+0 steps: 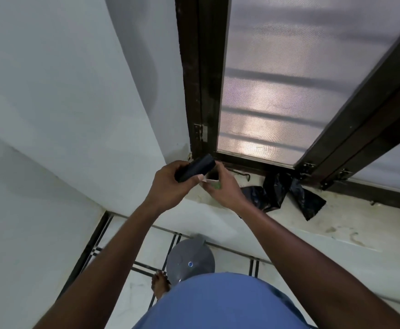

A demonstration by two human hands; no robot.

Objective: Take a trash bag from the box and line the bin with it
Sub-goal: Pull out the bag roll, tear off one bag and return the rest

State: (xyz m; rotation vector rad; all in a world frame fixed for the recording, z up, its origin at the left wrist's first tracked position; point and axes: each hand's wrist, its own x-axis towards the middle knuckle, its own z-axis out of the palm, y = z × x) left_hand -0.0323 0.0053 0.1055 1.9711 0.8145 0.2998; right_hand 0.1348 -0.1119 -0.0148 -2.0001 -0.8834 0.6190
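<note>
My left hand (168,184) grips a black roll of trash bags (195,167), held just above and left of the open top of a small white box (211,179). My right hand (225,188) wraps around that box and holds it over the left end of the window ledge (336,231). Down on the floor by my foot stands the grey bin (189,257), its lid shut, with a small blue mark on top.
A loose black plastic bag (282,194) lies crumpled on the ledge to the right of my hands, against the dark window frame (203,91). White walls close in on the left. The tiled floor (132,245) has dark grout lines.
</note>
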